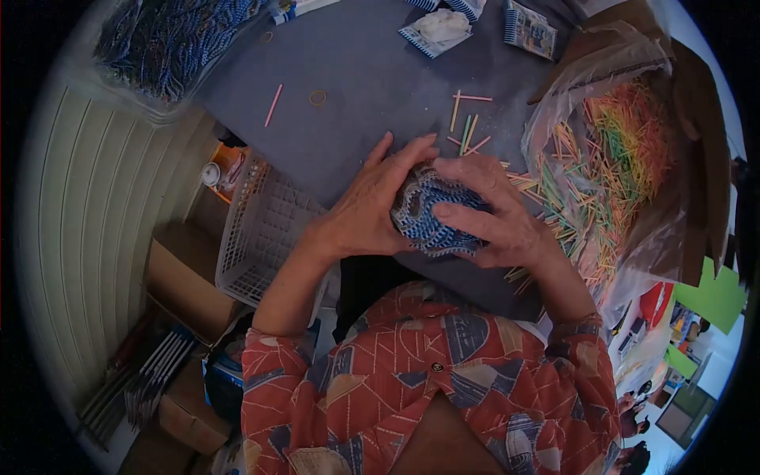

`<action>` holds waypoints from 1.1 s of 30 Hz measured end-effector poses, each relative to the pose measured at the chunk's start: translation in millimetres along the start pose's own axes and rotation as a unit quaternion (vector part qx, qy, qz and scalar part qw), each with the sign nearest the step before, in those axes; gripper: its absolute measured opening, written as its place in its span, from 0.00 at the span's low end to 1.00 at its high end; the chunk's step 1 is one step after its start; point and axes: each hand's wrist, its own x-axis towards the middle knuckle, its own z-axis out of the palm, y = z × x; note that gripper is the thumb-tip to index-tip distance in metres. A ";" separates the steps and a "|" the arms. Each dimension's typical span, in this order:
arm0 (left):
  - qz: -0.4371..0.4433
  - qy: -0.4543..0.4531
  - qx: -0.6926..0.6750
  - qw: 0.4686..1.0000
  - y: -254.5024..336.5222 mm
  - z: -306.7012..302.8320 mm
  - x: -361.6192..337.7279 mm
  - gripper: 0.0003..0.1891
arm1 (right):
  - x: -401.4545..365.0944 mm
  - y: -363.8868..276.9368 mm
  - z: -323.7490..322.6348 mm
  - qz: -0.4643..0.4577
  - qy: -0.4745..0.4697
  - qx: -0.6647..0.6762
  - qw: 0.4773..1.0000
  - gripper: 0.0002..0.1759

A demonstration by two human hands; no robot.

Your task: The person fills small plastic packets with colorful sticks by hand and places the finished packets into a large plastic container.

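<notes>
Close in front of my chest, both hands hold a rounded bundle of blue, white and grey patterned strands [443, 212]. My left hand [372, 198] cups its left side, with the thumb and fingers curved round it. My right hand [499, 210] closes on it from the right, its fingers lying over the top and front. The palms hide parts of the bundle, and I cannot make out what the strands are. Just beyond the hands, several thin coloured sticks [469, 131] lie on the grey cloth-covered table [364, 71].
At right, an open plastic bag [546, 134] spills many coloured sticks [625, 150]. A clear bin of blue strands [174, 47] stands top left. Printed packets [530, 32] lie at the back. A rubber band [317, 97] and pink stick [273, 105] are nearby; a white basket [269, 214] sits left.
</notes>
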 end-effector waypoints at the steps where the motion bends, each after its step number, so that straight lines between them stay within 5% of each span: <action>1: 0.002 0.008 -0.015 1.000 0.1 1.9 -0.7 0.64 | -1.2 -1.8 -2.2 0.000 -0.002 0.000 1.000 0.50; 5: -0.012 -0.020 -0.008 1.000 2.1 0.1 0.3 0.64 | 4.9 -12.6 -5.2 0.066 0.013 -0.016 0.998 0.54; 13: 0.071 -0.027 0.016 0.997 -9.1 8.1 2.5 0.40 | 21.3 -30.3 -15.3 0.161 -0.101 -0.067 0.979 0.50; 17: -0.004 -0.003 -0.011 1.000 1.0 12.0 -5.0 0.40 | 24.6 -33.3 -16.4 0.167 -0.126 -0.056 0.976 0.48; 20: -0.037 0.098 0.132 0.986 14.6 5.7 -9.5 0.41 | 25.3 -34.6 -23.0 0.166 -0.163 -0.065 0.970 0.47; 22: 0.001 0.011 0.117 0.993 3.6 6.7 -15.5 0.44 | 35.8 -33.9 -23.7 0.141 -0.177 -0.075 0.971 0.46; 24: 0.007 0.003 0.112 0.994 -10.7 16.8 -23.3 0.46 | 43.9 -34.6 -25.0 0.196 -0.186 -0.046 0.962 0.44; 33: 0.002 -0.003 0.137 0.991 -5.7 8.2 -18.6 0.53 | 56.3 -20.7 -31.4 0.158 -0.251 -0.081 0.952 0.43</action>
